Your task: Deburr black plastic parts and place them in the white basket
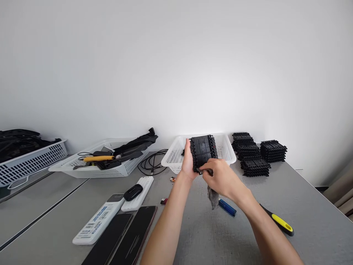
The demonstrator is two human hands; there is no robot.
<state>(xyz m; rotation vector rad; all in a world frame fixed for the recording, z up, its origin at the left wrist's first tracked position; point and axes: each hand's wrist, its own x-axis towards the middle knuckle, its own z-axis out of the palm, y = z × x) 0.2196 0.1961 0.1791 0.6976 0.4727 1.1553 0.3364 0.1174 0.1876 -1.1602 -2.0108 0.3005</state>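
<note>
A flat black plastic piece with knobbly, toothed side edges [203, 149] is held up in my left hand [188, 162], whose thumb lies along its left side. My right hand [220, 176] is closed at the lower edge of that piece, fingertips against it. From beneath this hand hangs a crumpled grey cloth [213, 198]. Below and to the right of the cloth a blue lighter [227, 207] lies on the table. Behind the piece stands a white plastic basket [172, 152], partly hidden by my hands.
Several stacks of similar black pieces [255, 166] stand at the back right. A yellow-black handled tool [281, 222] lies near my right forearm. On the left are phones [134, 235], white power banks [97, 221], a black mouse [133, 192], a cable [150, 163] and a tool basket [63, 167].
</note>
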